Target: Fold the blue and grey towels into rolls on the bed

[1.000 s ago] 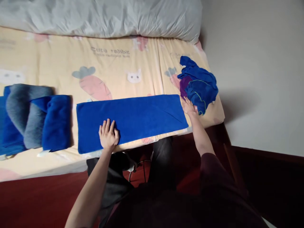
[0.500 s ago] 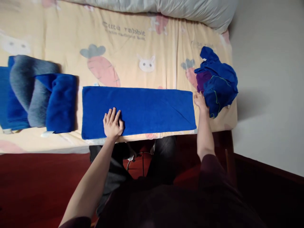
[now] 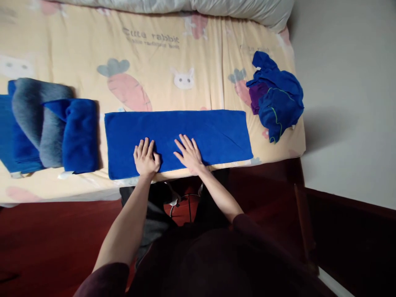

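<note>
Head view. Long rectangular royal-blue terry towel (image 3: 198,134), folded flat, lies lengthwise along the near edge of the bed (image 3: 77,53), which is covered by a cream sheet printed with carrots and rabbits.

Left hand (image 3: 146,156): flat, fingers spread, palm down on the towel's near edge, left of centre, gripping nothing.

Right hand (image 3: 188,152): flat, fingers splayed, palm down on the towel near its middle, just beside the left hand, gripping nothing.

To the left, near the towel's end: row of folded blue and grey towels (image 3: 49,128).

To the right, apart from the towel's far end: crumpled heap of blue and purple cloths (image 3: 276,101) at the bed corner.

Beyond the towel: open sheet up to the pale grey quilt (image 3: 216,6).

Nearer: dark red floor (image 3: 46,235).
</note>
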The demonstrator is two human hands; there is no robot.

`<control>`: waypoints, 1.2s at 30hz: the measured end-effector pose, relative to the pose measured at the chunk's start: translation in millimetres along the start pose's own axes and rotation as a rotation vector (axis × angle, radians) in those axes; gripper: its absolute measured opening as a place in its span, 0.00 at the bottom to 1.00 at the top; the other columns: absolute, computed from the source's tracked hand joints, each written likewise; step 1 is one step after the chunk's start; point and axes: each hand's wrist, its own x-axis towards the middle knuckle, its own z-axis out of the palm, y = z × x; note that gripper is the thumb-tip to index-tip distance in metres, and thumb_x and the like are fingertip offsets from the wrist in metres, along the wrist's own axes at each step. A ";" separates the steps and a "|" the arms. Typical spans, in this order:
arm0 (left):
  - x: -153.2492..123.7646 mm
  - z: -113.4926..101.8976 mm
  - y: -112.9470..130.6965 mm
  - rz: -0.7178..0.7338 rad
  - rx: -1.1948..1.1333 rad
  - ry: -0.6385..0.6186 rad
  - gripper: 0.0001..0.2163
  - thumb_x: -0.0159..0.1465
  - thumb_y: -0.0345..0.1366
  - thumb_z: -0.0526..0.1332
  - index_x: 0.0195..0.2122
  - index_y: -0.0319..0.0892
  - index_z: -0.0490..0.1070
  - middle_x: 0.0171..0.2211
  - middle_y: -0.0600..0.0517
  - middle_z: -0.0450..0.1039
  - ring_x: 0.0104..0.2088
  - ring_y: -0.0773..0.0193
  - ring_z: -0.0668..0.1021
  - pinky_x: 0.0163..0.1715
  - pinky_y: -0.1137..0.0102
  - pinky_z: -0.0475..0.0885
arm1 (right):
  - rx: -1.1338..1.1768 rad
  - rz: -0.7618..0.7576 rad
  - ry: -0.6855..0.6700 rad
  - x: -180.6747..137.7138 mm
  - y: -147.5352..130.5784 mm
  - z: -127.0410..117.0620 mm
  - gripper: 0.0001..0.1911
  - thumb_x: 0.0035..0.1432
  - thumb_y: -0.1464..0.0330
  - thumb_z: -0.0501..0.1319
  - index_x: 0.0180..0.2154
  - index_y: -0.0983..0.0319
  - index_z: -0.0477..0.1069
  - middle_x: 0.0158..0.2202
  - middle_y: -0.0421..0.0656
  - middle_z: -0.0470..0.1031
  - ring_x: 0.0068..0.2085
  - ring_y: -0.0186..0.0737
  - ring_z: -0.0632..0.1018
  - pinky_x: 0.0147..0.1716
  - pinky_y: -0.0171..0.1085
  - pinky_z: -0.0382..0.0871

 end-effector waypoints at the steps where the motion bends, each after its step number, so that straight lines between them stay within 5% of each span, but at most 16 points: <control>1: -0.1 0.2 -0.1 -0.001 -0.007 0.001 0.31 0.68 0.34 0.54 0.74 0.43 0.60 0.76 0.43 0.56 0.76 0.45 0.56 0.74 0.42 0.48 | -0.014 0.023 0.020 -2.9 18.3 -9.3 0.34 0.76 0.56 0.53 0.77 0.53 0.49 0.80 0.37 0.44 0.80 0.43 0.43 0.78 0.53 0.31; 7: -0.5 0.9 -0.2 0.001 -0.041 0.017 0.30 0.68 0.35 0.54 0.73 0.42 0.62 0.75 0.43 0.56 0.76 0.46 0.57 0.74 0.43 0.48 | -0.079 0.220 0.144 -41.2 118.5 -71.1 0.34 0.77 0.54 0.48 0.77 0.57 0.49 0.80 0.41 0.44 0.80 0.47 0.44 0.78 0.58 0.33; 12: -0.1 0.1 0.3 0.004 -0.007 0.025 0.29 0.69 0.36 0.53 0.72 0.42 0.63 0.75 0.44 0.57 0.76 0.48 0.58 0.74 0.44 0.50 | -0.206 0.408 0.216 -80.9 175.3 -104.3 0.35 0.77 0.54 0.43 0.77 0.63 0.51 0.80 0.47 0.44 0.79 0.49 0.47 0.77 0.58 0.36; 28: 2.8 -3.6 8.2 -0.079 -0.008 -0.012 0.28 0.72 0.40 0.50 0.73 0.41 0.62 0.76 0.46 0.54 0.77 0.51 0.54 0.77 0.47 0.43 | -0.399 0.449 0.290 -88.0 196.9 -100.3 0.34 0.76 0.59 0.42 0.76 0.64 0.51 0.79 0.50 0.48 0.79 0.50 0.50 0.76 0.59 0.43; 32: 3.6 16.6 56.1 -0.096 -0.030 0.008 0.30 0.74 0.44 0.47 0.75 0.37 0.57 0.78 0.42 0.44 0.79 0.48 0.44 0.76 0.43 0.39 | -0.392 0.451 0.306 -87.1 197.4 -99.1 0.34 0.75 0.61 0.44 0.76 0.65 0.53 0.78 0.52 0.49 0.78 0.50 0.51 0.75 0.60 0.44; 36: 9.4 62.2 144.3 0.207 -0.121 -0.114 0.30 0.76 0.47 0.46 0.76 0.43 0.55 0.79 0.46 0.40 0.79 0.51 0.39 0.77 0.44 0.40 | -0.380 0.441 0.334 -85.8 200.7 -96.4 0.34 0.73 0.62 0.46 0.75 0.65 0.54 0.78 0.54 0.52 0.78 0.52 0.53 0.74 0.62 0.46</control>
